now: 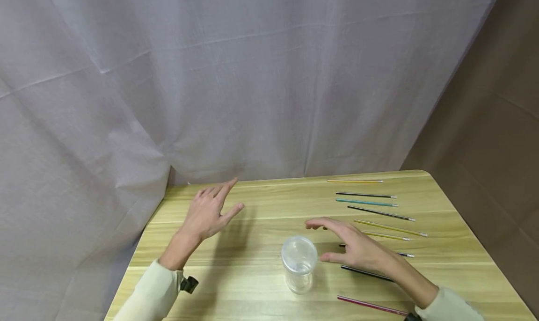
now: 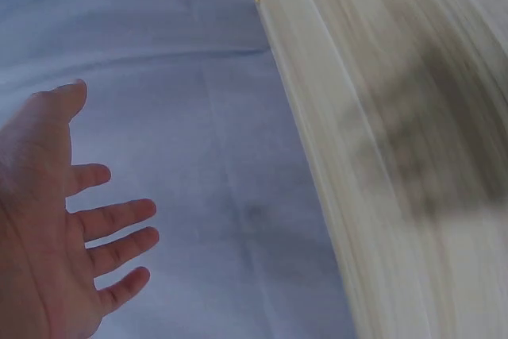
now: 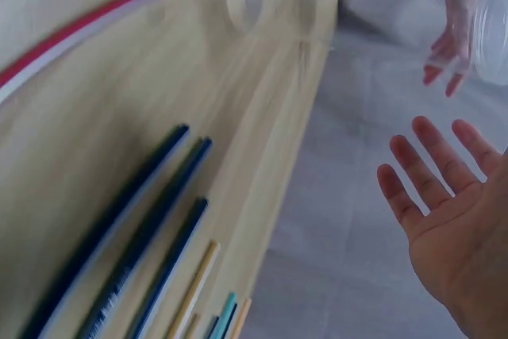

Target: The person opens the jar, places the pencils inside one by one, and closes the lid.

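Note:
A clear, empty-looking jar [image 1: 299, 265] with a round lid or rim stands upright near the table's front middle. Just right of it, my right hand [image 1: 358, 248] hovers with fingers spread, apart from the jar and holding nothing. In the right wrist view that hand [image 3: 456, 212] shows its palm, with the jar [image 3: 389, 5] above it. My left hand [image 1: 206, 211] is raised over the left part of the table, fingers extended, nothing in it. The left wrist view shows the same hand [image 2: 71, 220] against the cloth.
Several pencils lie in a rough column on the table's right side, among them a teal pencil [image 1: 366, 202], a yellow pencil [image 1: 389, 227] and a dark red pencil [image 1: 370, 305]. A grey cloth [image 1: 252, 101] hangs behind the wooden table [image 1: 261, 246].

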`<state>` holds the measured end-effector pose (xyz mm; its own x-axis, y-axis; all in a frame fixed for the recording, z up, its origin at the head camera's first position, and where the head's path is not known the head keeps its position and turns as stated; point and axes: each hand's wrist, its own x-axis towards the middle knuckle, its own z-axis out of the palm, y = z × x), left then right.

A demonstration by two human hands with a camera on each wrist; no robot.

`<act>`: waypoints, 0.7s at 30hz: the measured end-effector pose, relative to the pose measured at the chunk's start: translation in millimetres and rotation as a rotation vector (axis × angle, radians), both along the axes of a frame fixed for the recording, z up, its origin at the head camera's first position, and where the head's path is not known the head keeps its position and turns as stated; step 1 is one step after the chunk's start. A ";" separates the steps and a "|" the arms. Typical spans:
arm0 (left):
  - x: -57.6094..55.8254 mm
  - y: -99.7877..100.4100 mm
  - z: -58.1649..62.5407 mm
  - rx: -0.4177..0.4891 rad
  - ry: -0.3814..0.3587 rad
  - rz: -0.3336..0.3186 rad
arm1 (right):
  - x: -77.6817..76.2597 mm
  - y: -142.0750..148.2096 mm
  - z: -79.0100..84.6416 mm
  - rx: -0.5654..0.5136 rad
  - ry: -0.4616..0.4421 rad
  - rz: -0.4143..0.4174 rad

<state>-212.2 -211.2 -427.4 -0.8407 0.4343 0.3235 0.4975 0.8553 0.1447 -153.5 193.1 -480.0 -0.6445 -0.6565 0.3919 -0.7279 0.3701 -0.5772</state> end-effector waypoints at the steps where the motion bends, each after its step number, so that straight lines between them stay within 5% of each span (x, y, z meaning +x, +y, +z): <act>1: 1.2 2.0 0.9 0.008 0.004 -0.011 | 1.2 -2.5 -1.6 -0.021 -0.008 0.018; 8: 13.1 20.0 5.2 0.079 0.022 -0.121 | 8.0 -23.0 -16.7 -0.130 -0.064 0.100; 21: 46.9 60.5 10.6 0.197 -0.053 -0.476 | 22.5 -51.7 -45.9 -0.217 -0.181 0.082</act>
<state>-165.4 -150.7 -416.8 -0.5823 0.7079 0.3996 0.8125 0.4900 0.3159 -130.9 141.4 -525.9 -0.6653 -0.6226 0.4121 -0.6280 0.1681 -0.7599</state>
